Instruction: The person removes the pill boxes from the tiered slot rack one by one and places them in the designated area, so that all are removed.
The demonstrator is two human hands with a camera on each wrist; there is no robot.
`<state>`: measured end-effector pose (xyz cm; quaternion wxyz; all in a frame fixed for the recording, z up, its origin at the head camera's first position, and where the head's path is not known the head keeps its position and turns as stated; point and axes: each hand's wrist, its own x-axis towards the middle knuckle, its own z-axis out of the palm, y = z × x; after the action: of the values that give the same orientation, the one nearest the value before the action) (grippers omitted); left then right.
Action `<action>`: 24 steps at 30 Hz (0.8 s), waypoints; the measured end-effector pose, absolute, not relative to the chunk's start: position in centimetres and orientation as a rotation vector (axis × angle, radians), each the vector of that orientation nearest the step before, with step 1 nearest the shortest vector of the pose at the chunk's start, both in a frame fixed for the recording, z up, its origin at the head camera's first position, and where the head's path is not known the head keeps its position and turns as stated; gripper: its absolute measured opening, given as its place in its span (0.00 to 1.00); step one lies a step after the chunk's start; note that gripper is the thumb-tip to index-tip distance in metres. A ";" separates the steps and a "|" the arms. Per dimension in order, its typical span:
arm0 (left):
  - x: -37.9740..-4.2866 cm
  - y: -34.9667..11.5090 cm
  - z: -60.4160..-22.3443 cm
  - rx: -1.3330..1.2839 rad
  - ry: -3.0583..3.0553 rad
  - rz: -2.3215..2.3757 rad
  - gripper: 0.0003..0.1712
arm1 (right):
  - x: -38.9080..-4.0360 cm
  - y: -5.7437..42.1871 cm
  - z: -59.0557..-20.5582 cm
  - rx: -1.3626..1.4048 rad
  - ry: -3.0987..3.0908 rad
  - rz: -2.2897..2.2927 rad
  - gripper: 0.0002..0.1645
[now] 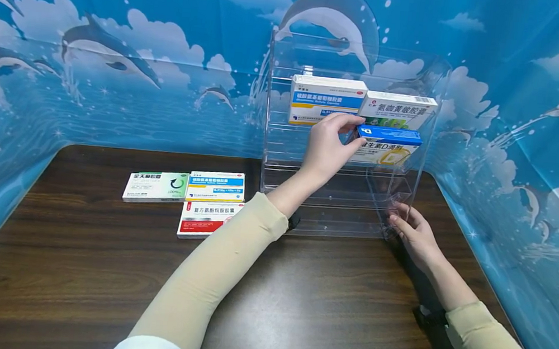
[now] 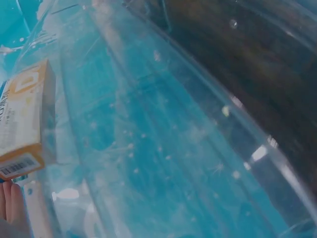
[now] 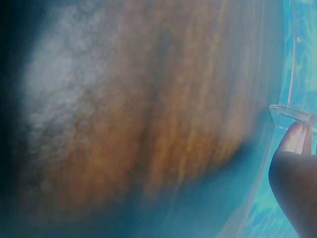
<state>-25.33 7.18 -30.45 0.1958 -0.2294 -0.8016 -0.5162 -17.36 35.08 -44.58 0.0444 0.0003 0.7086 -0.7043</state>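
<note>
In the head view my left hand (image 1: 330,145) pinches the left end of a blue, white and yellow medicine box (image 1: 388,151), thumb in front and fingers above. This box is at the right side of a clear stepped display rack (image 1: 316,217), just below a white and green medicine box (image 1: 399,110). The left wrist view shows its orange end (image 2: 22,161), with fingertips (image 2: 15,201) close by. My right hand (image 1: 417,235) holds the rack's lower right edge between thumb and fingers; the right wrist view shows these fingers (image 3: 297,139) at the clear edge.
A white, blue and yellow medicine box (image 1: 327,101) stands on the rack's upper tier. Left of the rack, a white and green box (image 1: 155,187), another blue and yellow box (image 1: 215,187) and a red and white box (image 1: 207,218) lie on the dark wooden table (image 1: 73,267). A dolphin-print curtain (image 1: 164,107) surrounds it.
</note>
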 end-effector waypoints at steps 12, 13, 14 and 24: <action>-24.0 4.6 -28.5 -0.683 -2.047 -1.710 0.18 | -17.3 35.1 -44.8 -0.025 2.142 -2.205 0.15; -23.9 4.3 -28.4 -0.677 -2.038 -1.728 0.18 | -17.3 35.1 -44.9 -0.029 2.141 -2.210 0.15; -23.8 4.0 -28.2 -0.669 -2.030 -1.745 0.18 | -17.3 35.1 -44.9 -0.033 2.137 -2.215 0.15; -22.3 0.1 -27.1 -0.546 -1.978 -1.915 0.17 | -17.4 35.0 -44.8 -0.054 2.155 -2.196 0.16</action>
<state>-22.27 0.10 -27.07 0.1667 -0.1919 -0.6947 -0.6729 -17.37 35.04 -44.84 0.0323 -0.0175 0.7000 -0.7132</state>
